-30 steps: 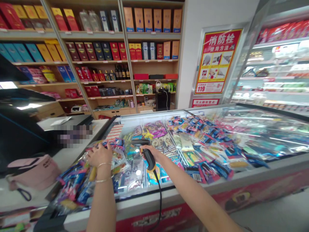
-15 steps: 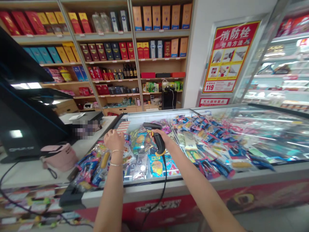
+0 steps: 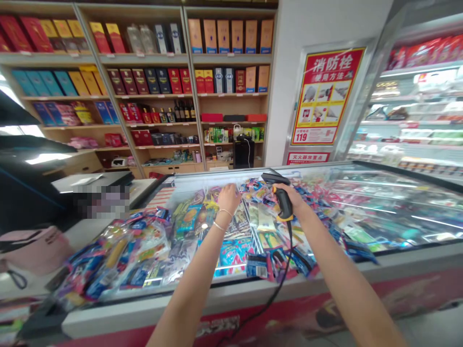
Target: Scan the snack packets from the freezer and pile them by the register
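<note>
My right hand (image 3: 289, 195) grips a black and yellow barcode scanner (image 3: 284, 202) by its handle, with the scanner's head tilted up to the left. A black cord hangs from its base past the freezer's front edge. My left hand (image 3: 228, 196), with two thin bracelets at the wrist, hovers over the freezer with its fingers loosely bent and apart; nothing shows in it. Beneath both hands are packaged goods in the glass-topped freezer (image 3: 231, 285). Blue packets (image 3: 256, 266) lie near the front edge, right of my left forearm. The scanner is above a heap of similar packets.
Another pile of plastic packets (image 3: 119, 255) covers the freezer's left end. A pink bag (image 3: 36, 250) and a dark monitor stand on the counter at left. Shelves of boxed bottles (image 3: 155, 81) rise behind, beside a red wall sign (image 3: 327, 96).
My left hand has moved right, from the left pile to over the freezer's middle. My right hand has carried the scanner right, over the packet heap. The camera view has shifted too.
</note>
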### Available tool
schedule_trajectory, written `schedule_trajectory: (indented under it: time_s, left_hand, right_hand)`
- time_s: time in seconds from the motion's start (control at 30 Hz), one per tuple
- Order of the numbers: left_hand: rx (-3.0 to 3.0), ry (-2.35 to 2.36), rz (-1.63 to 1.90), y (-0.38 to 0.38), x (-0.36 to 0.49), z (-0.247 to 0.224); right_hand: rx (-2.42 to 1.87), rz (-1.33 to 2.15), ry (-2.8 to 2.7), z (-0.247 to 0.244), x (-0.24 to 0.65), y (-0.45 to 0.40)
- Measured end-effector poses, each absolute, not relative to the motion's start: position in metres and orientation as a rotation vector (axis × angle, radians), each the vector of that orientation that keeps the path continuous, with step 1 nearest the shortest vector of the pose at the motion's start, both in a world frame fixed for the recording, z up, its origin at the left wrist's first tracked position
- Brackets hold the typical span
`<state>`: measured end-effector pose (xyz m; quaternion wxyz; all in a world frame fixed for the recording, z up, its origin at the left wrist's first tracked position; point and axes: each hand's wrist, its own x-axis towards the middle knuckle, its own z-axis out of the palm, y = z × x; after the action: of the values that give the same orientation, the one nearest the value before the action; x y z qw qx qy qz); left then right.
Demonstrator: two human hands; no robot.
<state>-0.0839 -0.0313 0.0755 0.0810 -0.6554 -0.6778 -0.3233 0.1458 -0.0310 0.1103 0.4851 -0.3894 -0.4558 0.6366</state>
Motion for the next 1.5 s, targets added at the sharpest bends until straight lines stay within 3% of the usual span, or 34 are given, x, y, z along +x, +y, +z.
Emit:
schedule_trajectory:
  time_s: [0.23, 0.43, 0.73, 1.23, 1.5]
  left_hand:
    - [-2.3, -1.853, -1.377, 0.026, -0.033, 0.016]
    - [-2.18, -1.729, -1.653, 0.042, -0.031, -0.02]
    - [-2.31, -1.734, -1.499, 0.042, -0.032, -0.013]
    - [-1.918, -1.712, -2.149, 0.03, -0.023, -0.008]
    - [-1.68, -1.793, -2.108, 0.032, -0.029, -0.005]
  right_hand:
    - [-0.942, 1.541, -0.997, 0.061, 0.184, 0.004]
    - [-1.002, 1.65, -0.905, 0.039, 0.18, 0.012]
    - [-0.991, 1.641, -0.892, 0.045, 0.173, -0.001]
    - [-0.983, 1.664, -0.818, 0.038, 0.177, 0.003]
    - [-0.917, 1.642, -0.873, 0.031, 0.176, 0.011]
